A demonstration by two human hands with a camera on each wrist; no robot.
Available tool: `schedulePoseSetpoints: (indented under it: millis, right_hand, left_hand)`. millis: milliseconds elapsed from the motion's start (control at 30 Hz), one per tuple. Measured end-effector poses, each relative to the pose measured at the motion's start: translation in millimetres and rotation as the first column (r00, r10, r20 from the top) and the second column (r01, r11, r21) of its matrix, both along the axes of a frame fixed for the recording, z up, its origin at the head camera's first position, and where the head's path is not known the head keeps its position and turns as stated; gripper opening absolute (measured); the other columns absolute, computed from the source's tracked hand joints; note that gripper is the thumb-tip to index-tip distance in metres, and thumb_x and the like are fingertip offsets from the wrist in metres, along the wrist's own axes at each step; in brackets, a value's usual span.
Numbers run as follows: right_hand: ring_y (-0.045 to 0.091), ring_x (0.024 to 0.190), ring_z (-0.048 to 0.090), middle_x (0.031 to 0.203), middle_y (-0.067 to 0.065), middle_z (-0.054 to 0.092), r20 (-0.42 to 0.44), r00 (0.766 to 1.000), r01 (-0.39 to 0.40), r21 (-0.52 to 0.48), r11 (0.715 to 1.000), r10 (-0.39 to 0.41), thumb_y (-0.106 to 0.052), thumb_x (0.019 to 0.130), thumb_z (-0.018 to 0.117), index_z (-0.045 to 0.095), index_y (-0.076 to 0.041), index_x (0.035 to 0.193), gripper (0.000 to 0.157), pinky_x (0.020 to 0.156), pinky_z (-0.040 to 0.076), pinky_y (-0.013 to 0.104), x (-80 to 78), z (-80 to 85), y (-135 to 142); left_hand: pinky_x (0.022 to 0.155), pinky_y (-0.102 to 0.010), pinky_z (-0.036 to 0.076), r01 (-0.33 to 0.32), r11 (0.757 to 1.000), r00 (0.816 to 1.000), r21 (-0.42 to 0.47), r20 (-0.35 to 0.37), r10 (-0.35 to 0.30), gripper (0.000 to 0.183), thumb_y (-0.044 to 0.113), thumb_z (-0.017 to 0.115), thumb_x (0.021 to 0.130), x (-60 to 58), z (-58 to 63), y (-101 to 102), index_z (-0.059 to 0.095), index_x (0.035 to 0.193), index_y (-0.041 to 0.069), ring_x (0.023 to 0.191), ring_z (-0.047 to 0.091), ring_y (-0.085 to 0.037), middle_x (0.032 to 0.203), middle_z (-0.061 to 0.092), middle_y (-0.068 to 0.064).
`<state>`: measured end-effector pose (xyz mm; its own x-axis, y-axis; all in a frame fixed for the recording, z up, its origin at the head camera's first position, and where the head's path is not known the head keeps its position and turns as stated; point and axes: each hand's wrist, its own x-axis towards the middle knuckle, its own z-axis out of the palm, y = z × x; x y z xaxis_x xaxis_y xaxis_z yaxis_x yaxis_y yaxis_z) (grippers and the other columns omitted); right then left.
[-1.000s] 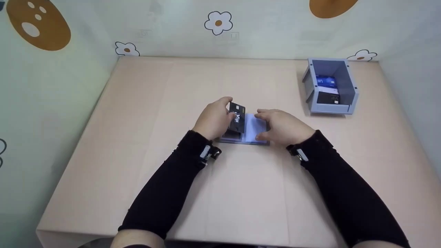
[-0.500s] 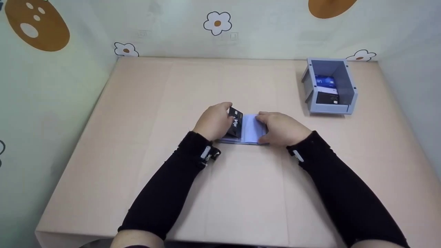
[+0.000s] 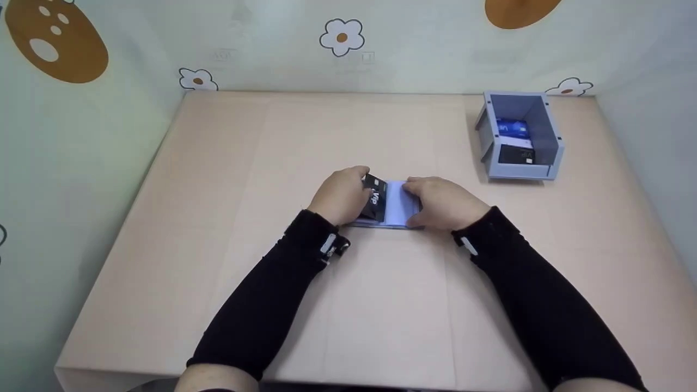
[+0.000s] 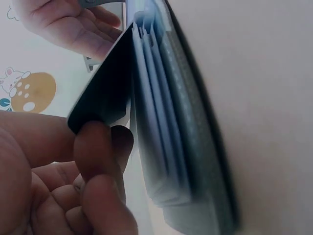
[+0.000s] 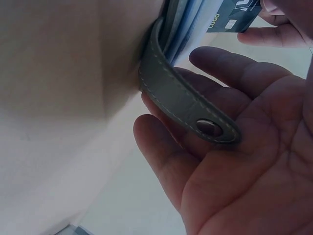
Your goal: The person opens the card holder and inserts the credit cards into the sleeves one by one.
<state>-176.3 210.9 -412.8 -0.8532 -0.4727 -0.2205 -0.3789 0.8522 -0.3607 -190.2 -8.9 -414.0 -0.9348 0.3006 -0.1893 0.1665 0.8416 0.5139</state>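
Observation:
A grey card holder [image 4: 183,122] lies spread open on the table, its pale clear sleeves [image 3: 400,204] showing. My left hand [image 3: 340,196] pinches a black VIP card [image 3: 375,198] between thumb and fingers. The card tilts over the left half of the holder, one edge against the sleeves in the left wrist view; whether it is inside a sleeve I cannot tell. Around the holder's right side, my right hand [image 3: 449,204] grips with thumb at the near edge and fingers at the far one. A strap with a metal snap [image 5: 209,127] sticks out towards the right palm.
A grey-blue open-front bin [image 3: 523,173] stands at the table's back right, with a blue card [image 3: 512,128], a whitish one and a black card [image 3: 516,154] inside. Walls border the table [image 3: 218,163] at the back and both sides.
The left hand has lowered the black card closer to the holder and it leans flatter. The right hand has drawn in slightly and its fingers now rest on the holder's edges.

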Motion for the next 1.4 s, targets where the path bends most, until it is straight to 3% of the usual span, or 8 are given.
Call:
schedulePoseSetpoints:
  millis: [167,367,533,833,1167,1400]
  right_hand:
    - [0.036,0.128,0.063,0.149,0.020,0.060,-0.001,1.000,0.008,-0.002,1.000,-0.008,-0.022,0.080,0.089,0.058,0.003,0.146,0.077,0.114,0.047,0.050,0.2,-0.1,-1]
    - [0.038,0.133,0.061,0.153,0.021,0.057,0.001,1.000,0.015,0.002,1.000,-0.015,-0.022,0.081,0.089,0.057,0.002,0.148,0.078,0.116,0.046,0.050,0.0,-1.2,-1]
    - [0.038,0.135,0.060,0.154,0.022,0.056,-0.002,1.000,0.019,0.005,1.000,-0.019,-0.022,0.081,0.089,0.057,0.002,0.147,0.078,0.118,0.045,0.050,0.0,-1.7,-1]
    - [0.040,0.140,0.056,0.155,0.023,0.054,-0.002,1.000,0.020,0.008,1.000,-0.020,-0.021,0.081,0.088,0.055,0.004,0.149,0.080,0.121,0.042,0.050,-0.3,-1.3,-1]
    - [0.037,0.135,0.060,0.150,0.021,0.060,-0.027,1.000,0.000,-0.018,1.000,0.000,-0.020,0.078,0.089,0.057,0.003,0.147,0.079,0.118,0.044,0.050,1.1,-1.8,0]
    - [0.033,0.118,0.064,0.136,0.016,0.068,-0.001,1.000,0.019,-0.053,0.998,-0.019,-0.015,0.075,0.090,0.057,-0.001,0.145,0.078,0.110,0.049,0.051,0.3,-1.1,3]
  left_hand:
    - [0.124,-0.042,0.039,0.010,1.000,1.000,-0.006,-0.005,-0.010,0.055,0.024,0.061,0.106,0.9,-0.3,2,0.049,0.156,0.005,0.145,0.053,-0.029,0.155,0.058,-0.013]
    - [0.121,-0.042,0.043,-0.004,1.000,1.000,0.019,-0.006,0.004,0.053,0.025,0.065,0.105,2.2,-1.0,3,0.053,0.154,0.010,0.141,0.057,-0.027,0.149,0.064,-0.011]
    - [0.117,-0.041,0.047,0.001,1.000,1.000,0.030,-0.004,-0.001,0.051,0.025,0.067,0.104,2.8,-3.3,4,0.055,0.151,0.007,0.134,0.062,-0.026,0.142,0.067,-0.012]
    - [0.118,-0.041,0.046,0.009,0.999,1.000,0.043,0.010,-0.009,0.053,0.022,0.065,0.104,4.9,-4.6,7,0.051,0.153,0.007,0.137,0.060,-0.026,0.147,0.064,-0.012]
    - [0.121,-0.041,0.043,0.049,0.997,0.998,0.053,0.037,-0.051,0.059,0.021,0.064,0.104,8.5,-4.0,13,0.046,0.158,0.004,0.140,0.056,-0.029,0.152,0.056,-0.020]
    - [0.118,-0.040,0.045,0.067,0.996,0.996,0.061,0.050,-0.070,0.062,0.021,0.065,0.104,12.5,-3.5,18,0.044,0.159,0.006,0.135,0.057,-0.026,0.153,0.053,-0.019]
